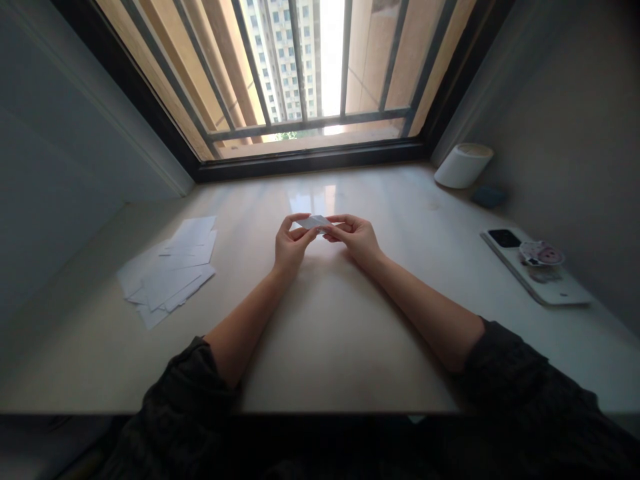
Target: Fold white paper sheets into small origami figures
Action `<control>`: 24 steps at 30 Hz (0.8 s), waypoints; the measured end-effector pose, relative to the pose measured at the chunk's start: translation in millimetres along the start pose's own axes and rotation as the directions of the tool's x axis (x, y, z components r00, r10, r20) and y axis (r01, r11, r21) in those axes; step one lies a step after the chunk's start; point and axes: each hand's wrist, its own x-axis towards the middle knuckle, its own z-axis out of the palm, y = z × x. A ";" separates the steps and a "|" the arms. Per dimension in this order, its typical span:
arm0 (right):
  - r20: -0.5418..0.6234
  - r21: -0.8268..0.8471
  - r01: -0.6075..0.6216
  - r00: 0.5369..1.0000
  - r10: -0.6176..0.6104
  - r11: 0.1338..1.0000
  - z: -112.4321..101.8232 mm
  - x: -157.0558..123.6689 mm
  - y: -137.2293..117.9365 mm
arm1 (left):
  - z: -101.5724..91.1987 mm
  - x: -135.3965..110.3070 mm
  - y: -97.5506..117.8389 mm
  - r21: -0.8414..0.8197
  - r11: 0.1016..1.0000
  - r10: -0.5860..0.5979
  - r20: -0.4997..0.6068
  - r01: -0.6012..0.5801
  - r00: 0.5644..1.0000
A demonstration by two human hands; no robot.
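Between both hands, just above the middle of the pale sill top, is a small folded piece of white paper (314, 223). My left hand (293, 245) pinches its left side, thumb along the near edge and index finger over the far one. From the right, my right hand (354, 237) grips the other end between thumb and fingers. The fingertips of the two hands nearly meet at the near edge. Fine fold lines on the paper are too small to make out. A loose pile of white paper sheets (173, 270) lies to the left of my left hand.
On the right lies a white phone (515, 257) with a pink cartoon phone grip (541, 253) on its back. Behind it are a white cylindrical object (463, 165) and a small dark blue item (489, 196). A barred window (310, 157) closes off the far side.
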 end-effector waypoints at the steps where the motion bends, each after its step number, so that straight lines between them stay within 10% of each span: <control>1: 0.002 0.000 -0.002 1.000 0.002 1.000 -0.3 0.0 -0.4 | 0.1 0.2 0.0 -0.006 1.000 0.000 0.003 0.000 1.000; 24: 0.014 -0.074 -0.007 1.000 0.008 0.997 -4.1 4.1 6.4 | 2.3 -2.1 5.6 0.028 1.000 0.004 0.003 -0.004 1.000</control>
